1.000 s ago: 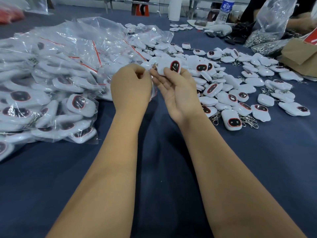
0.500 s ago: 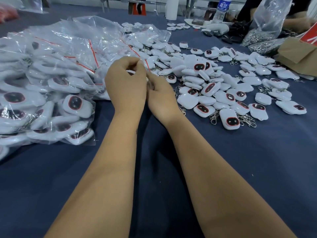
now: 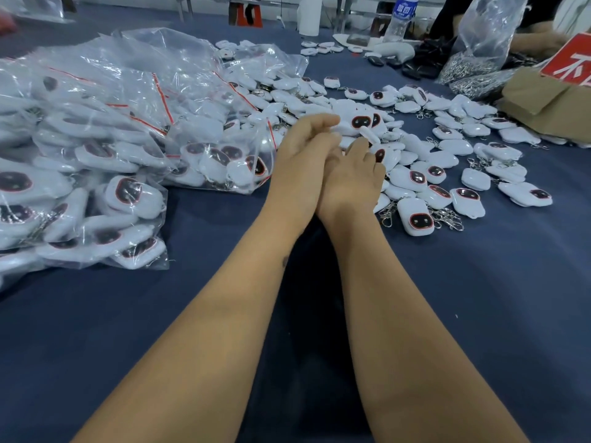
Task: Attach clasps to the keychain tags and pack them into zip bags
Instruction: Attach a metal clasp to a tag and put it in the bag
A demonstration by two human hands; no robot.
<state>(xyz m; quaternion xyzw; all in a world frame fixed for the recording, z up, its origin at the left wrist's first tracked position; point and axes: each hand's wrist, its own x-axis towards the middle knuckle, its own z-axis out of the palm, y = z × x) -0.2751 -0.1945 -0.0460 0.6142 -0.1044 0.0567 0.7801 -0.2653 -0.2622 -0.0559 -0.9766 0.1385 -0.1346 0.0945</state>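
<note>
Tags (image 3: 412, 177): white, dark-faced, red-rimmed; loose heap on the blue table (image 3: 479, 298), lying just ahead and to the right of both hands, many with metal clasps (image 3: 446, 215) already on. One tag (image 3: 369, 135) stands tilted just off the right fingertips (image 3: 359, 145), long axis running away and up to the left. Right hand (image 3: 351, 180): nearer the heap, back up, fingers curled down into the tags; whether its grip holds anything cannot be told. Left hand (image 3: 303, 161): pressed against the right, fingers loosely extended toward the heap, nothing seen in them. Judged step: picking the next tag, a short reach forward for the right hand. Zip bags (image 3: 96, 148): filled, red-striped, piled well left of the hands. Far right: bag of spare clasps (image 3: 473, 68), cardboard box (image 3: 543, 97), water bottle (image 3: 399, 17).
</note>
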